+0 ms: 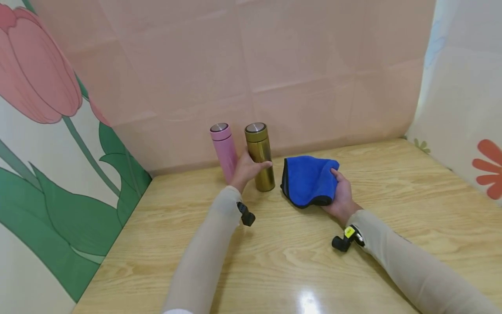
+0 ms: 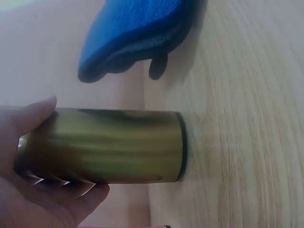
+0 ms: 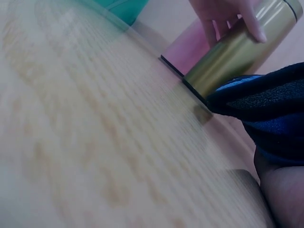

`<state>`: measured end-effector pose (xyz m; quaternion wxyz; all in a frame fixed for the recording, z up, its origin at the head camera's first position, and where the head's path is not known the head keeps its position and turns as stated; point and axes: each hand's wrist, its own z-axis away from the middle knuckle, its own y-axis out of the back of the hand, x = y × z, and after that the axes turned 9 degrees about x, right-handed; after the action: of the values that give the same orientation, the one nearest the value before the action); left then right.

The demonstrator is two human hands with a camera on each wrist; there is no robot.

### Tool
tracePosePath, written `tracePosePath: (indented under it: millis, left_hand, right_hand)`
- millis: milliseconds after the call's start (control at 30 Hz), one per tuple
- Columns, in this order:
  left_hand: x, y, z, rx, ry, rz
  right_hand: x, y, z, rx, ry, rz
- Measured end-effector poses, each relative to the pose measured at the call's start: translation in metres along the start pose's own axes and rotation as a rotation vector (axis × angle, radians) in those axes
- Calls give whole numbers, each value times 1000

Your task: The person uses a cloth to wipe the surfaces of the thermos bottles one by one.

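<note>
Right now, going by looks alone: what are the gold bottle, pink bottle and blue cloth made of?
Gold bottle: likely metal, glossy to satin; reflections streak along its length.
Pink bottle: possibly painted metal, smooth, evenly coloured; the finish hides what's beneath.
Blue cloth: soft textile, probably microfibre, matte; the left wrist view shows a fuzzy nap.

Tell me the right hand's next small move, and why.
Probably bring the blue cloth leftward until it touches the gold bottle: the right hand holds the cloth to that bottle's right, with a gap between them, and the left hand grips the bottle, which should steady it.
</note>
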<state>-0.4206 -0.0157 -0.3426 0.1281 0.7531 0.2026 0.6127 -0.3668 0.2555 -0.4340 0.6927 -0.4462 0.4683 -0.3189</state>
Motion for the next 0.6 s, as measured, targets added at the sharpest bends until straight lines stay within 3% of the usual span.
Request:
tracePosePath:
  millis: [333,600]
  left_hand:
    - [3,-9,-11,52,-3,13]
    - [1,-12,-19,61,41,-5]
  right_hand:
    - [-1,-1,1,-25,13,34]
    - [2,-1,4,-25,22,45]
